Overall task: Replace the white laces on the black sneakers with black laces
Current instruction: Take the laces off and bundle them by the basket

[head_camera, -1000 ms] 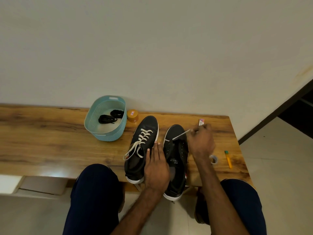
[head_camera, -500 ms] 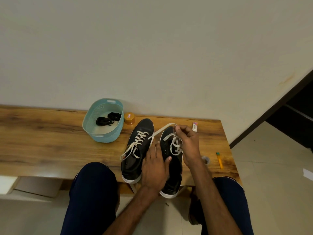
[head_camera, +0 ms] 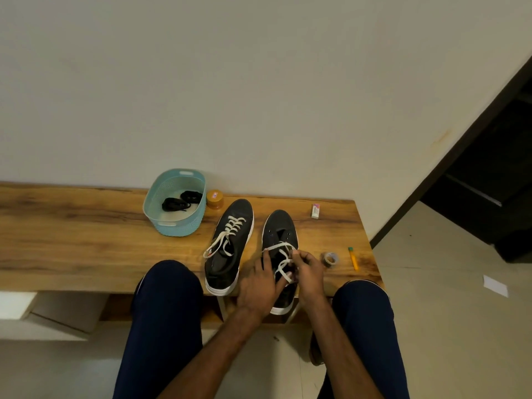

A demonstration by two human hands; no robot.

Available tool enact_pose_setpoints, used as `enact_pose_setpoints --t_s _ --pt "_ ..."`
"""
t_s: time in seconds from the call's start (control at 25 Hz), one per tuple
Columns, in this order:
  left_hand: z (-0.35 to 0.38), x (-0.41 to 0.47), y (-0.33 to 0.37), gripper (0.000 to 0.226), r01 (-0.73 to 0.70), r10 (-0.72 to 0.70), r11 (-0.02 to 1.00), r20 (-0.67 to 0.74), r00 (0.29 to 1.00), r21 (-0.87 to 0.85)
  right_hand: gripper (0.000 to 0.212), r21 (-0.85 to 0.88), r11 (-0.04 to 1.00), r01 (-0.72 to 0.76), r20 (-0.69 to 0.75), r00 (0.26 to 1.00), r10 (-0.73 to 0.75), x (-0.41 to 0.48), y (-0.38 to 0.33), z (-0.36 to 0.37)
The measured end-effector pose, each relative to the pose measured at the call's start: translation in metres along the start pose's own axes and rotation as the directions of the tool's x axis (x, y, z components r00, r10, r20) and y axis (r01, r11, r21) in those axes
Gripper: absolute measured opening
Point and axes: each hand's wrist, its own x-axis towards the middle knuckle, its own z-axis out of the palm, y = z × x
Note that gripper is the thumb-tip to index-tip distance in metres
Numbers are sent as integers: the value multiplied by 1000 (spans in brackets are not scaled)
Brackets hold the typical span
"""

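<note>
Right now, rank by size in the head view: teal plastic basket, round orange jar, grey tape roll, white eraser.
Teal plastic basket
Round orange jar and grey tape roll, too alike to rank
White eraser

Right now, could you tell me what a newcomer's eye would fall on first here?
Probably the two hands at the near edge of the bench: the right hand pinches the loose white lace on the right sneaker, whose toe-end eyelets are bare, while the left hand rests on that shoe. Beside it, the left sneaker is laced in white, and the black laces lie in the blue basket further back.
</note>
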Motion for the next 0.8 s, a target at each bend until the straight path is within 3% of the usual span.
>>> enact_pose_setpoints --t_s 0.16,0.32,0.44,0.52,0.6,0.72,0.8 --pt "-9 20 1 82 6 -6 1000 -19 1000 -6 10 -54 989 138 66 989 -135 -8 -19 -6" --pt "-14 16 -6 77 5 9 954 46 999 -301 10 -227 926 300 189 947 -260 -12 -49 -7" --pt "-38 5 -12 67 -37 3 873 -71 997 -487 10 -263 858 441 245 891 -382 -16 -83 2" --pt "-59 -9 -23 54 -70 -69 776 -196 978 -626 9 -219 814 538 297 831 -470 -30 -107 12" --pt "-75 -26 -36 38 -94 -163 617 -244 956 -781 9 -152 787 597 360 775 -519 -48 -119 25" --pt "-91 -45 -45 27 -86 -269 316 -177 947 -945 8 -152 757 635 461 723 -514 -64 -102 41" --pt "-98 -51 -48 27 -82 -282 215 -142 949 -973 7 -239 722 649 498 720 -483 -64 -80 42"
